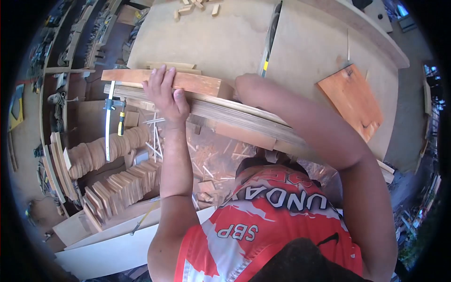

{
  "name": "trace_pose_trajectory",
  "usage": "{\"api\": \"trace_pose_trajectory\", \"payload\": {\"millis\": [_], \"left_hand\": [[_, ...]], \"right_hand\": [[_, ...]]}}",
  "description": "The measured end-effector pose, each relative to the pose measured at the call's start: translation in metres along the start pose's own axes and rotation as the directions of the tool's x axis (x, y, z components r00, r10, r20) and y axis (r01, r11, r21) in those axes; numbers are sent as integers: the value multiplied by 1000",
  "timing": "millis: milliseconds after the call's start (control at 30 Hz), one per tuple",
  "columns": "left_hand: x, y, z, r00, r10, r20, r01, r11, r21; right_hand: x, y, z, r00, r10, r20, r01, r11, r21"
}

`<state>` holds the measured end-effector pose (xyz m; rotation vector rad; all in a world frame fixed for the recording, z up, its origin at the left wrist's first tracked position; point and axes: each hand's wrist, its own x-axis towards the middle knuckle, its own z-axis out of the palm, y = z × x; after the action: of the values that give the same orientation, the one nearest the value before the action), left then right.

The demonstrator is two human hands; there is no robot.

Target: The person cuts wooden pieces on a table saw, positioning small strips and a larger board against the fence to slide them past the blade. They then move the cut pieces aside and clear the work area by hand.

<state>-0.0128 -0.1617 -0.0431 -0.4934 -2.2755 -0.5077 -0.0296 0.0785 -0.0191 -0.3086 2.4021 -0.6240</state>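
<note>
A curved wooden piece lies along the near edge of the workbench. My left hand is over it, fingers across its upper face and thumb on the near side, gripping it. At the piece's right end is my right hand, curled closed. Its fingers are turned away from view, so whatever they hold is hidden. Thin wooden strips lie just behind the curved piece. A bar clamp with a black and yellow handle hangs at the bench's left corner, by the piece's left end.
The workbench top carries small wood offcuts at the far side and an orange-brown board at right. A dark slot with a yellow-marked strip crosses it. Stacked wooden pieces stand on the lower left, near scraps on the floor.
</note>
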Motion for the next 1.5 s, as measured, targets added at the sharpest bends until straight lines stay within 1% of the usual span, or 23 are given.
{"api": "trace_pose_trajectory", "payload": {"millis": [100, 167, 267, 367, 467, 600, 700, 767, 833, 867, 900, 967, 1000, 1067, 1133, 1167, 1200, 1267, 1300, 1367, 1400, 1467, 1500], "left_hand": [[-1, -2, 3, 998, 1, -55, -3, 999, -33], [-2, -3, 3, 998, -12, -69, 8, 998, -55], [-1, -2, 3, 997, -29, -72, 24, 997, -77], [-1, -1, 2, 996, -41, -77, 33, 994, -106], [-1, -1, 3, 995, -43, -88, 32, 991, -127], [-1, -1, 3, 995, -46, -93, 35, 992, -124], [-2, 0, 3, 995, -39, -91, 28, 992, -119], [-1, 0, 2, 996, -43, -82, 33, 993, -112], [0, 0, 1, 995, -40, -91, 29, 992, -120], [0, 1, 2, 994, -37, -99, 24, 991, -131], [0, 1, 2, 995, -39, -91, 26, 991, -133], [0, 0, 2, 995, -40, -88, 29, 992, -125], [-1, -1, 2, 997, -45, -69, 35, 990, -134], [-1, -2, 4, 996, -40, -80, 31, 992, -119], [-3, -5, 5, 998, -34, -57, 26, 990, -138], [-3, -5, 5, 997, -18, -74, 8, 992, -126], [-2, -6, 6, 995, -1, -95, -10, 994, -112], [-2, -5, 4, 998, 0, -60, -8, 991, -130], [-2, -5, 5, 998, -2, -70, -6, 993, -121], [-1, -4, 5, 998, -1, -67, -6, 995, -102], [-2, -4, 5, 999, 3, -54, -9, 994, -105], [-3, -4, 5, 999, -16, -43, 12, 995, -98], [-2, -3, 3, 1000, -19, -21, 18, 997, -70]], "right_hand": [[20, 7, 18, 999, 6, -45, -9, 996, -85], [29, 7, 17, 1000, -22, 8, 23, 987, -156], [29, 5, 21, 1000, -2, -15, -1, 974, -228], [29, 4, 25, 996, 53, -72, -65, 982, -179], [21, 5, 26, 991, 12, -130, -36, 982, -185], [32, 9, 33, 984, 49, -169, -77, 983, -164], [37, 10, 27, 977, 12, -214, -50, 984, -172], [43, 6, 1, 983, 1, -182, -53, 960, -276], [55, -6, -41, 953, -22, -302, -54, 969, -241], [59, -14, -61, 891, -64, -449, -63, 963, -261], [51, -21, -78, 797, -181, -576, 0, 954, -300], [39, -30, -104, 695, -203, -690, 56, 972, -229], [20, -31, -111, 706, -186, -684, 47, 975, -217], [-25, -19, -109, 738, -238, -631, 133, 969, -210], [-63, 30, -76, 808, -258, -530, 104, 948, -302], [-81, 62, -56, 880, -174, -443, 71, 968, -239], [-95, 96, -37, 939, -135, -316, 58, 969, -240], [-137, 134, -5, 972, -39, -232, 46, 999, 25], [-141, 149, 5, 974, -25, -225, 34, 999, 36], [-143, 168, 21, 987, 27, -161, 22, 954, 298], [-142, 172, 23, 987, 34, -157, 16, 951, 309], [-135, 166, 17, 993, -58, -104, 78, 976, 203], [-127, 167, 16, 993, -56, -103, 77, 974, 212]]}}
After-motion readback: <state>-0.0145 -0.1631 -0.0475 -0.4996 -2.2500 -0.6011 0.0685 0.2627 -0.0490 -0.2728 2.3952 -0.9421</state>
